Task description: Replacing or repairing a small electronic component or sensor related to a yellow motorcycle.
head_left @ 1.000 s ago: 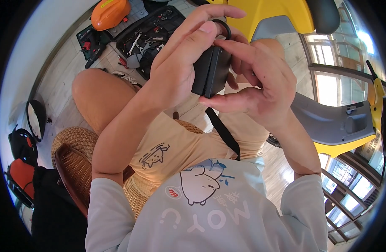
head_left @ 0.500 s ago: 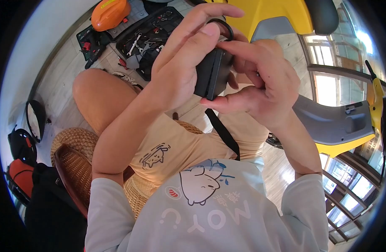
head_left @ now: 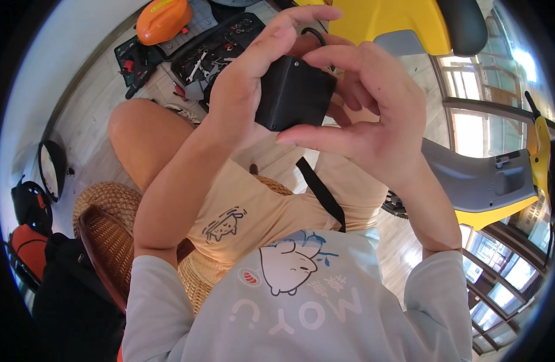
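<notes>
Between my two hands, above my lap, is a black box-shaped device (head_left: 296,93) with small screws at its corners and a dark cable looping at its top. My left hand (head_left: 244,84) wraps its left side, palm against the box, with the fingers reaching over the far edge. On the other side my right hand (head_left: 383,111) grips it, thumb at the near lower edge and index finger at the upper corner. The box's underside and some fingertips are hidden. A black strap (head_left: 319,193) lies across my beige shorts.
An open tool case (head_left: 220,54) with wrenches lies on the floor ahead, beside an orange helmet (head_left: 162,23) and a black drill-like tool (head_left: 141,69). Yellow-and-grey two-wheelers (head_left: 482,175) stand to the right. A wicker chair (head_left: 108,253) is under me, and a round mirror (head_left: 51,169) is at left.
The black box has turned in my hands, so a broad face with corner screws now shows instead of its narrow seam side. Both hands shifted slightly with it.
</notes>
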The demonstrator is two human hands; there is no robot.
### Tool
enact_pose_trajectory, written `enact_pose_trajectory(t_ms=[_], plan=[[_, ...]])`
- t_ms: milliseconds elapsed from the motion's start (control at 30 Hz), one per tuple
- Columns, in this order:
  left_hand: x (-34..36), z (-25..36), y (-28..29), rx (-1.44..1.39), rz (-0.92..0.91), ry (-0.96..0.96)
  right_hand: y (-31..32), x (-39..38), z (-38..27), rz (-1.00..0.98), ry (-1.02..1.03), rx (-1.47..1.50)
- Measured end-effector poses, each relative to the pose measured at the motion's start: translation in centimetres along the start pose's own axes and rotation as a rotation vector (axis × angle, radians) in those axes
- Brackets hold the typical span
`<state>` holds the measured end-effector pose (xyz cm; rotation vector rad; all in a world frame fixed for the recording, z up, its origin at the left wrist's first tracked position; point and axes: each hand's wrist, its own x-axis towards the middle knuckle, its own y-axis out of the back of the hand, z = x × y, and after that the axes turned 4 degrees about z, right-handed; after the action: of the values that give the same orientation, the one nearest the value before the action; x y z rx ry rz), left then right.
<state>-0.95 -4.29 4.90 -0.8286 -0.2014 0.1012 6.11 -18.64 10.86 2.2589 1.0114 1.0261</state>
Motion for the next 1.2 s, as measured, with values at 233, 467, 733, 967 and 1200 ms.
enact_pose_trajectory(t_ms=[233,467,733,967,1200], plan=[[0.0,-0.4,-0.2,-0.004,0.017,-0.021,-0.5,-0.5,-1.3,0.042,0.002,-0.122],[-0.2,-0.7,0.5,-0.117,-0.02,-0.001,-0.7,-0.6,-2.1,0.039,-0.019,-0.097],[0.0,-2.6,1.5,-0.159,-0.191,-0.164,-0.7,-0.4,-3.2,0.056,-0.008,-0.228],[0.0,-2.7,1.4,-0.434,-0.185,-0.055,-0.5,-0.5,-3.5,0.013,-0.018,-0.267],[-0.1,-1.7,0.5,-0.419,-0.227,-0.003,-0.9,-0.7,-3.9,0.065,-0.054,-0.248]])
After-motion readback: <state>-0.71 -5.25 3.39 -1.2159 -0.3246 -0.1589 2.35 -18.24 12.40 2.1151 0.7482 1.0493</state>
